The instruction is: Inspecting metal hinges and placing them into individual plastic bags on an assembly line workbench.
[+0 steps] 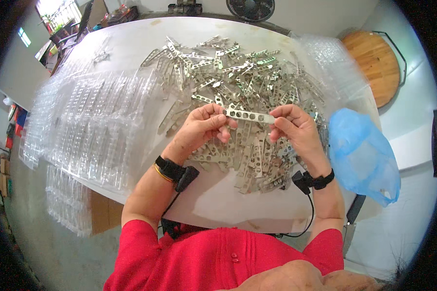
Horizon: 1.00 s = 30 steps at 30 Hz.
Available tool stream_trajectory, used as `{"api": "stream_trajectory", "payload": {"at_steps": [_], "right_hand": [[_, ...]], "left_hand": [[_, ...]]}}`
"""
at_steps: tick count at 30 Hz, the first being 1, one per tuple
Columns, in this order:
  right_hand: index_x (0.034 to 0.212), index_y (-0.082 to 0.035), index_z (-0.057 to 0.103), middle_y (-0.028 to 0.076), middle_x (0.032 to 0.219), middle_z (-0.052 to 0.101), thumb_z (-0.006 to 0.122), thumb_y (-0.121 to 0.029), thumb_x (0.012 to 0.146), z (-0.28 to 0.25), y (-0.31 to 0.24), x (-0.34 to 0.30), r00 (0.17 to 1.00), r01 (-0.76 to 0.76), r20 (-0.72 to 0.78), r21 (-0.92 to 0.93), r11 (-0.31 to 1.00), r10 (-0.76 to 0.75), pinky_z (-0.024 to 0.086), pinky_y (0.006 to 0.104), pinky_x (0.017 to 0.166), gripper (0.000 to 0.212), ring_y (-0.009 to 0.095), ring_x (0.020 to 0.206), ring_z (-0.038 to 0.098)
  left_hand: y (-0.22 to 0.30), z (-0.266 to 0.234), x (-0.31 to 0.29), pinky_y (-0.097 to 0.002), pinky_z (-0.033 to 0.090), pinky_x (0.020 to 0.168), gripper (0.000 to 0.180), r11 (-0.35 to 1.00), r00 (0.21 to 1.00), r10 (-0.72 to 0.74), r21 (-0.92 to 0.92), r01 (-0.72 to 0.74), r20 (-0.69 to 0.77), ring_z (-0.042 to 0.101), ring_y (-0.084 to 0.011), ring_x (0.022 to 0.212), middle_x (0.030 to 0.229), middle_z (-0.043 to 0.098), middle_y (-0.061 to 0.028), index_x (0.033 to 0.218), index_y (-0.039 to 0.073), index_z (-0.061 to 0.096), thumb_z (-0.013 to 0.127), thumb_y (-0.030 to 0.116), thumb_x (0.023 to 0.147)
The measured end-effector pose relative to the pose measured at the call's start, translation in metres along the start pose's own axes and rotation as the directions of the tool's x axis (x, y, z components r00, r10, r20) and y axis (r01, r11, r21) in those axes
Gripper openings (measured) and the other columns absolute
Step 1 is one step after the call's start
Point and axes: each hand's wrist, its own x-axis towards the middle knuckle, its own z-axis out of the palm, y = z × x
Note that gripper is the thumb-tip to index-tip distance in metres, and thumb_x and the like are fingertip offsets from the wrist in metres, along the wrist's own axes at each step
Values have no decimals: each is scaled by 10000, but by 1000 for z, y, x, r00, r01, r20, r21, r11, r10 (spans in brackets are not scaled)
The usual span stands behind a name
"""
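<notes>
A flat metal strip with a row of round holes (249,115) is stretched level between my two hands, above a heap of like pieces. My left hand (205,123) pinches its left end between thumb and fingers. At the strip's right end, my right hand (296,127) closes thumb and fingertips on it. Beneath and beyond both hands spreads the pile of perforated metal strips (243,72), lying jumbled at many angles on the white table (199,182).
Clear plastic blister trays (97,121) cover the table's left side, with more at the far right (330,60). A blue plastic bag (361,155) sits at the right edge. A round wooden board (374,65) leans beyond it. A black fan (250,8) stands behind the table.
</notes>
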Motion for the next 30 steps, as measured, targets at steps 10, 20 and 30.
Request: {"api": "stream_trajectory", "payload": {"at_steps": [10,20,30], "right_hand": [[1158,-9,646,78,878,690,654,-179,991,-4,5,-2,997,79,-9,139,987,-79,581,281,653,238,146,717,695],[1140,-7,654,68,843,682,656,-175,991,11,-3,0,990,129,-65,123,984,-122,563,268,602,224,123,670,669],[1121,-28,660,38,793,661,661,-201,992,19,-10,-8,982,170,-89,4,985,-169,518,236,550,216,80,626,615]], "left_hand": [[-1,5,0,-316,610,646,152,997,996,-58,-55,61,68,735,-225,744,1082,706,-235,1161,64,545,570,116,1019],[1,-1,-5,-325,631,704,158,987,985,-40,-144,65,167,742,-247,830,1089,698,-235,1171,41,554,554,96,1023],[1,1,-6,-320,624,689,150,983,987,-27,-173,54,157,740,-239,811,1076,705,-226,1161,44,580,559,80,1017]]}}
